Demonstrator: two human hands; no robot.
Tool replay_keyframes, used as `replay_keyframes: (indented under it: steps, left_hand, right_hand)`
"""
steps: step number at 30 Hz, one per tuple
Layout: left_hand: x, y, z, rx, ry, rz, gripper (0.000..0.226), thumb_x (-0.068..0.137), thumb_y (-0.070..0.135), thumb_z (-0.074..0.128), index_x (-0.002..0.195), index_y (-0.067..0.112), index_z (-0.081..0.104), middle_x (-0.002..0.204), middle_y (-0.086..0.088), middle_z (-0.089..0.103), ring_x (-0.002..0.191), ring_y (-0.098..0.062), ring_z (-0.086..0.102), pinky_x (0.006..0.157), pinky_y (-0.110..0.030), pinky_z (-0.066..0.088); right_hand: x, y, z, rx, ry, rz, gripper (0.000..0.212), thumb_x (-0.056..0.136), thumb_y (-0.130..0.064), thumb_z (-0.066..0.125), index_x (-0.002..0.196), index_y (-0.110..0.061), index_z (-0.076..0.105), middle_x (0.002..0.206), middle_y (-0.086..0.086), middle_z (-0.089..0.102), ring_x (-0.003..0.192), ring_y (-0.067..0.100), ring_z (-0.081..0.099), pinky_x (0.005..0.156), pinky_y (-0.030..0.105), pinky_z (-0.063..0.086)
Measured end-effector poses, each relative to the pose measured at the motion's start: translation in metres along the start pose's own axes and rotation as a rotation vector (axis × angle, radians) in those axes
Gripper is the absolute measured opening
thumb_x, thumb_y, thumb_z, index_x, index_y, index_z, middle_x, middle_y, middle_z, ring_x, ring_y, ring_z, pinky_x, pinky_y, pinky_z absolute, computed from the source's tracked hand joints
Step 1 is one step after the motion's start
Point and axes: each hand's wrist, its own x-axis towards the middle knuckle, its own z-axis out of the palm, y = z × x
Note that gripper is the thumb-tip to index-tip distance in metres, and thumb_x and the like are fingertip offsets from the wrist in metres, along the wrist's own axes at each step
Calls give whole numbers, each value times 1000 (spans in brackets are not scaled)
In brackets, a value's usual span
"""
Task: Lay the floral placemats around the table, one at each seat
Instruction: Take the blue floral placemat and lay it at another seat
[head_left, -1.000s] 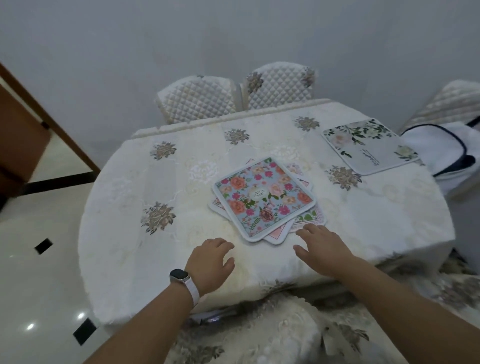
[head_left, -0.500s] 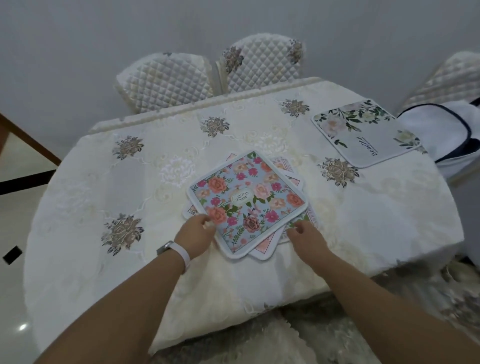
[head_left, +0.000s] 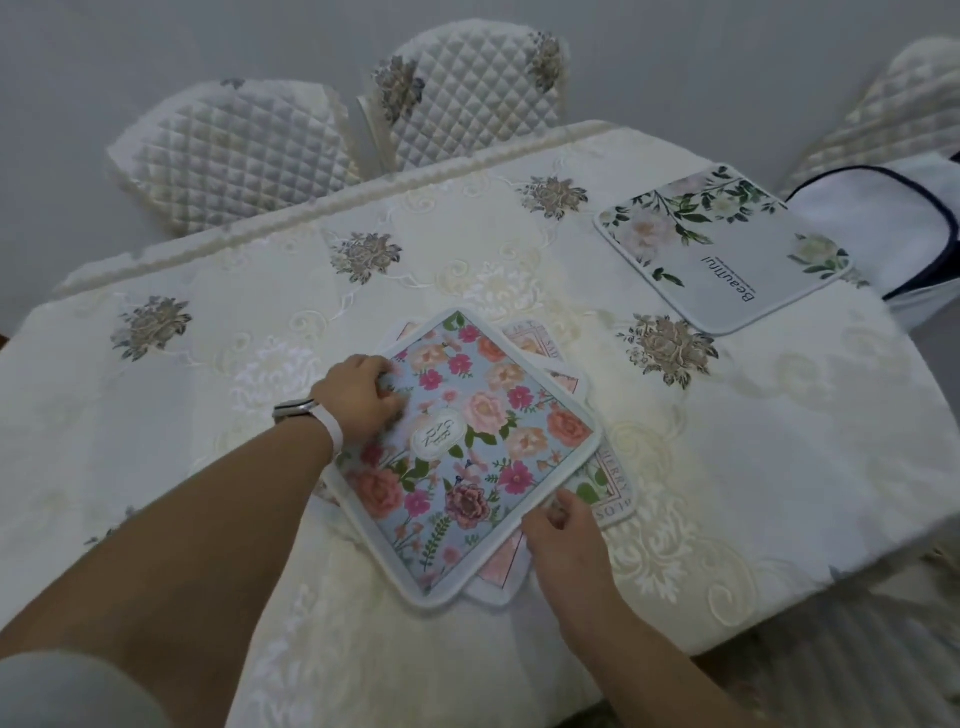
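With both hands pinching the top floral placemat (head_left: 467, 447), left (head_left: 358, 397) and right (head_left: 563, 530), atop the mid-surface stack (head_left: 602, 483), we should lift it level, seemingly without dragging those beneath.

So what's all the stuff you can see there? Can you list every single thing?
top placemat: one, blue with pink and peach flowers, on the stack in the middle of the table
placemats underneath: at least two, pinkish with white edges, only corners showing
white placemat: one, white with green leaves, far right edge of the table
tablecloth: one, cream with grey-brown flower patches, covering the table
chairs: three visible, quilted cream covers, two behind the table, one at the far right
bag: one, white with dark trim, far right
left hand: on the top placemat's left edge, watch on wrist
right hand: at the stack's near right edge
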Motion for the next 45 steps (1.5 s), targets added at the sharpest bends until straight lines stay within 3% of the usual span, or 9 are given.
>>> replay_keyframes:
  steps: [6, 11, 13, 16, 20, 25, 32, 36, 45]
  left_hand:
    - [20, -9, 10, -9, 33, -44, 52, 87, 45, 57, 129, 17, 47, 125, -16, 57, 105, -36, 56, 85, -44, 50]
    - [10, -9, 9, 75, 155, -56, 53, 85, 45, 58, 128, 16, 46, 119, -15, 56, 98, -36, 56, 77, -43, 50]
    - [4, -13, 8, 33, 178, -88, 52, 84, 43, 60, 126, 16, 46, 114, -15, 56, 95, -36, 56, 76, -43, 50]
    - [-10, -23, 7, -138, 164, -134, 47, 83, 36, 64, 123, 16, 49, 107, -11, 56, 88, -28, 58, 74, -38, 51]
    - [-48, -23, 12, -438, 243, -191, 32, 82, 23, 68, 108, 32, 53, 84, 21, 58, 63, 6, 59, 48, -9, 40]
    - [-99, -18, 18, -740, 313, -389, 30, 82, 20, 69, 101, 40, 55, 87, 15, 65, 66, -2, 66, 49, -14, 49]
    - [-168, -23, 17, -762, 340, -520, 17, 86, 18, 65, 86, 30, 54, 83, 2, 65, 70, -17, 65, 51, -25, 48]
    - [-215, -23, 11, -805, 403, -594, 17, 89, 17, 64, 88, 30, 53, 85, -1, 66, 68, -19, 65, 48, -27, 49]
    - [-352, -47, -33, -1049, 675, -756, 14, 88, 17, 67, 95, 26, 58, 92, 1, 71, 73, -12, 71, 53, -21, 56]
  right_hand:
    - [2, 6, 14, 97, -10, -51, 45, 87, -3, 64, 102, -42, 48, 99, -3, 64, 77, -1, 65, 55, 13, 51]
    - [9, 4, 19, 85, 28, -80, 60, 88, 0, 64, 137, -28, 41, 111, 0, 59, 91, 3, 61, 61, 15, 52]
    - [14, 0, 18, 88, 31, -116, 53, 88, 0, 64, 131, -26, 48, 108, 0, 62, 85, 1, 64, 59, 16, 53]
    - [26, -9, 15, 95, 52, -156, 43, 86, -1, 66, 99, -41, 54, 94, -6, 67, 75, -5, 67, 53, 13, 52]
    - [41, -16, 15, 75, 71, -118, 42, 86, -5, 66, 119, -28, 54, 97, -5, 69, 71, -2, 69, 47, 14, 51]
    - [48, -24, 11, -10, 28, -92, 50, 84, -4, 67, 121, -31, 45, 98, -10, 67, 73, 10, 71, 41, 22, 53]
    - [32, -32, 16, -196, -106, -120, 37, 84, -4, 64, 100, -34, 50, 94, -4, 68, 74, 15, 71, 41, 27, 54]
    - [10, -40, 25, -275, -220, -183, 39, 84, -4, 65, 106, -33, 49, 92, -5, 69, 69, 16, 72, 48, 35, 59]
    - [-67, -70, 76, -325, -528, -310, 38, 89, -1, 63, 105, -34, 51, 97, -9, 69, 65, 8, 73, 43, 25, 55]
